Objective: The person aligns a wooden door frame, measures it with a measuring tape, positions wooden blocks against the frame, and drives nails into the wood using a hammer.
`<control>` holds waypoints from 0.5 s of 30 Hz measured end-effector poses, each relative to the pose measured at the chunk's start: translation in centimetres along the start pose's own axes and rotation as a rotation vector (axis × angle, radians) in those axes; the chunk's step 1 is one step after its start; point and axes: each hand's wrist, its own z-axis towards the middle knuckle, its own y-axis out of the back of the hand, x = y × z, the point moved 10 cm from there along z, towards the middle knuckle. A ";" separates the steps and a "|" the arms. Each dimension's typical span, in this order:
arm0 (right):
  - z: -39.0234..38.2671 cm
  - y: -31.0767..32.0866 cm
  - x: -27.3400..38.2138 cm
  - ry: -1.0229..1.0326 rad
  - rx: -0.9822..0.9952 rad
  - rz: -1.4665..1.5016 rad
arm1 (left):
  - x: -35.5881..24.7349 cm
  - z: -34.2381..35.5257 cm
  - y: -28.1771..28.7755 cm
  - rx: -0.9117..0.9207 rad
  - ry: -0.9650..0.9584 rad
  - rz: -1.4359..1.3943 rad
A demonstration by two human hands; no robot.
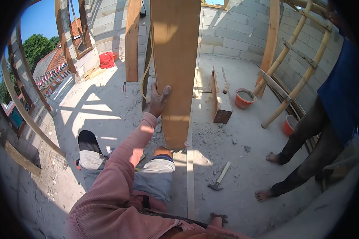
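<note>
My left hand [159, 99] grips the left edge of an upright wide wooden plank [175, 59], thumb on its face and fingers behind it. A yellow cord or hose [145, 83] hangs just left of the plank. Beside the plank's foot is my knee [153, 171]; a pale narrow strip [190, 183] runs along the floor from there toward me. My right hand [218, 219] is low at the bottom edge, fingers apart on or near the floor, holding nothing visible. A claw hammer [220, 177] lies on the floor to its upper right.
A barefoot person [323, 119] in dark trousers stands at right. Behind are a bamboo ladder [289, 101], orange buckets [241, 102], a wooden box-like piece [221, 111], pliers [124, 87] and a red bag [106, 59]. Timber frames [56, 149] line the left; rubble is scattered about.
</note>
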 end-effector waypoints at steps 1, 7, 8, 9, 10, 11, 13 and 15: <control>-1.5 0.5 -0.5 0.006 0.012 0.026 | 0.0 -0.4 0.3 -0.004 0.003 0.006; 0.0 0.1 -2.6 -0.014 0.065 -0.030 | 0.6 -2.0 -0.2 -0.006 0.078 -0.046; 1.3 -0.9 -2.9 -0.008 0.067 -0.073 | 0.2 -1.8 -0.4 -0.005 0.061 -0.034; 2.7 -1.6 -2.5 0.000 0.072 -0.099 | 0.1 -1.6 -0.6 -0.002 0.048 -0.023; 2.6 -1.7 -2.1 0.020 0.058 -0.071 | -0.3 -1.5 -0.6 0.003 0.037 -0.027; 1.8 -1.3 -1.9 0.038 0.042 -0.044 | -0.6 -1.2 -0.5 0.005 0.030 -0.032; -1.5 0.9 -0.7 0.084 -0.003 -0.005 | -0.7 -0.8 1.1 -0.017 0.002 0.028; -1.8 1.2 -0.8 0.076 0.021 0.004 | -0.3 -0.6 -0.3 0.011 0.041 -0.004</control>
